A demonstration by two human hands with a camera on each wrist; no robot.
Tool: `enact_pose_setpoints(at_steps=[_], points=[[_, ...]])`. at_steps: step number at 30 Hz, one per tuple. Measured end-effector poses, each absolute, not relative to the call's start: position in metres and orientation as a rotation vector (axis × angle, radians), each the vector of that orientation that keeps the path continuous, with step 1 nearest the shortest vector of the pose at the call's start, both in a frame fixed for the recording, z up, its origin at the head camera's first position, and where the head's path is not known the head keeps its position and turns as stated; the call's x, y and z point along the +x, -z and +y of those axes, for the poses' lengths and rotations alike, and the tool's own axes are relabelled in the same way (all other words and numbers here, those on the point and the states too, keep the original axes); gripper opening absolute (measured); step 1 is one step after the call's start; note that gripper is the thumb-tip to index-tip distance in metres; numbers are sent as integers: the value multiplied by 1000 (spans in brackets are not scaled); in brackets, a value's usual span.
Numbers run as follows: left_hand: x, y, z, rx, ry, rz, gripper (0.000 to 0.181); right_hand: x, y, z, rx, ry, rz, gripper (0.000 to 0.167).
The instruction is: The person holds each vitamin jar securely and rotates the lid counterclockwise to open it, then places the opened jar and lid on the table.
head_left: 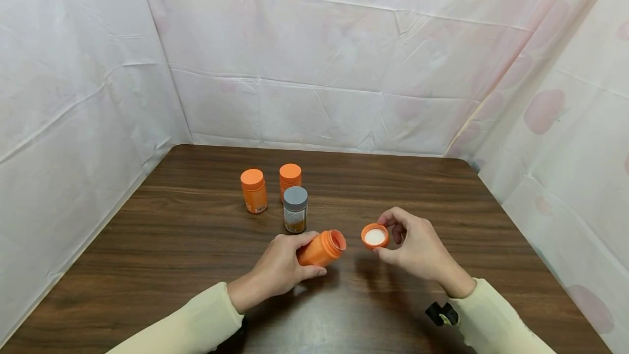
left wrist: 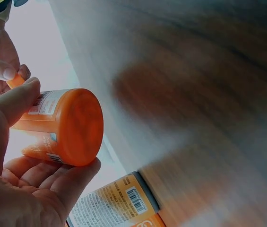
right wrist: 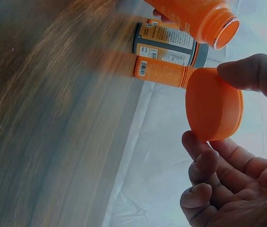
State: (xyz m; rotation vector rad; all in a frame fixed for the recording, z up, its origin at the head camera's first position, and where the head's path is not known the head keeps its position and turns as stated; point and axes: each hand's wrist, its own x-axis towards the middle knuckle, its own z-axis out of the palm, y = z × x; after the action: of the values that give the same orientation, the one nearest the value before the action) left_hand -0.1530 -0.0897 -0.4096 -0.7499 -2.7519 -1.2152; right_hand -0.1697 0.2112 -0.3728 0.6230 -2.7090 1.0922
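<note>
My left hand point(head_left: 281, 266) grips an orange bottle point(head_left: 317, 251) round its body, tilted with its uncapped mouth toward the right. In the left wrist view the bottle's round base point(left wrist: 82, 126) faces the camera, and a label shows on its side. Between thumb and fingers my right hand point(head_left: 417, 245) pinches an orange screw cap point(head_left: 375, 236), its white inner liner turned up toward the head camera. Bottle and cap are apart, both held above the table. The right wrist view shows the cap's smooth outer top point(right wrist: 209, 104).
A grey-lidded bottle point(head_left: 295, 211) stands just beyond my left hand. Behind it are two capped orange bottles, one at the left point(head_left: 254, 192) and one partly hidden point(head_left: 290, 177). White sheeting point(head_left: 314, 59) hangs round the brown wooden table point(head_left: 196, 223).
</note>
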Motion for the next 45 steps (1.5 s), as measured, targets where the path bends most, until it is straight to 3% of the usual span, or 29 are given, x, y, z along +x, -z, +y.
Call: enact_pose_setpoints(at_steps=[45], points=[[-148, 406, -110, -585, 1248, -2616, 56, -201, 383, 245, 364, -903, -2798, 41]])
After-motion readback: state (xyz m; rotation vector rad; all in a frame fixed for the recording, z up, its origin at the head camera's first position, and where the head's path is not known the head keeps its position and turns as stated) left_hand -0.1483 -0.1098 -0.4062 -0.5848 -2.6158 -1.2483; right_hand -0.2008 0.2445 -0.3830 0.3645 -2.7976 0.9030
